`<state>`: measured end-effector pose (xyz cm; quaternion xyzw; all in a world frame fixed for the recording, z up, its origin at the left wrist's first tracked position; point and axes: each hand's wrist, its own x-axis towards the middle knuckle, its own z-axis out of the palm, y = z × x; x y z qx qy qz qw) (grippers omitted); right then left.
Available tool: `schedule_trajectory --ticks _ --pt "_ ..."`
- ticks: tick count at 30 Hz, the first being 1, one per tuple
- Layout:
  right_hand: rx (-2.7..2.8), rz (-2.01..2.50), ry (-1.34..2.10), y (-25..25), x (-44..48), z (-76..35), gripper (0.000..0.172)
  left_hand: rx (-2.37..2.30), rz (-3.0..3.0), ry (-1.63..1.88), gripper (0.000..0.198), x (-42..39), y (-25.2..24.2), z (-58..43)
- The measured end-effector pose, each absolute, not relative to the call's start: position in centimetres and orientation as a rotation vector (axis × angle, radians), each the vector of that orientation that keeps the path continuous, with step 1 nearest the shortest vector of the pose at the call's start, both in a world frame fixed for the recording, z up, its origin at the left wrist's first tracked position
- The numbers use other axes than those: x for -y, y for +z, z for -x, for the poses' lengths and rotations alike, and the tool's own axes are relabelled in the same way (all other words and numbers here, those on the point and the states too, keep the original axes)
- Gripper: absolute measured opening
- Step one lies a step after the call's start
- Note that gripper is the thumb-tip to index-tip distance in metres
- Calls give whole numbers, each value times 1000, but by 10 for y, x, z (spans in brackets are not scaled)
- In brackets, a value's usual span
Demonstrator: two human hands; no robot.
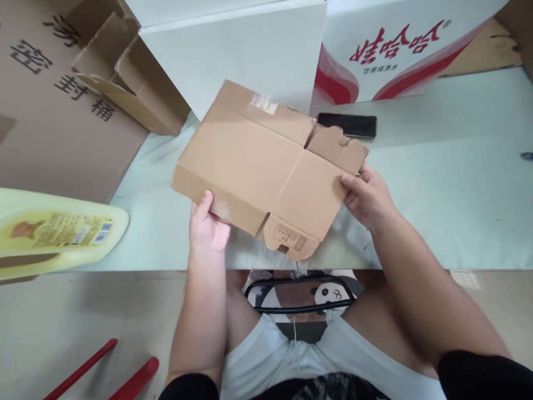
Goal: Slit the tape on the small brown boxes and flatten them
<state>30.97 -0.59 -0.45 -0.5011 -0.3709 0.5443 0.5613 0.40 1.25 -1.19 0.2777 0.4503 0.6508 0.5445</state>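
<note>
A brown cardboard box, unfolded with its side flaps spread, is held above the table at a tilt. My left hand grips its lower left edge, thumb on top and fingers underneath. With thumb and fingers, my right hand pinches the right end beside the notched tabs. Clear tape sticks to the upper flap, and a small printed stamp shows on the lower right tab. Behind the cardboard's right end lies a black phone on the table.
A pale green table spans the view. White cartons stand at the back, one with red lettering. At left are a large brown carton, a smaller open box and a yellow bottle.
</note>
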Motion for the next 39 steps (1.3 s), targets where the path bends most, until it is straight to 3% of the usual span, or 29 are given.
schedule_trajectory --ticks 5,10,20,26,35,39 --pt "907 1019 1725 -9 18 -290 56 -1054 -604 1637 17 -13 -11 -9" --pt "1006 949 1934 -22 25 -275 62 -1058 -674 1794 27 -14 -5 -16" --pt "1053 1212 1671 -20 22 -272 66 -932 -545 1575 42 -13 0 -16" --pt "1253 1211 1549 -22 22 -268 67 -1030 -284 1568 36 -19 8 -19" --pt "1176 1077 1730 -22 27 -272 68 -1100 -408 1641 26 -19 5 -22" --pt "1010 1046 1524 -10 28 -283 57 -1010 -378 1608 23 -18 15 -25"
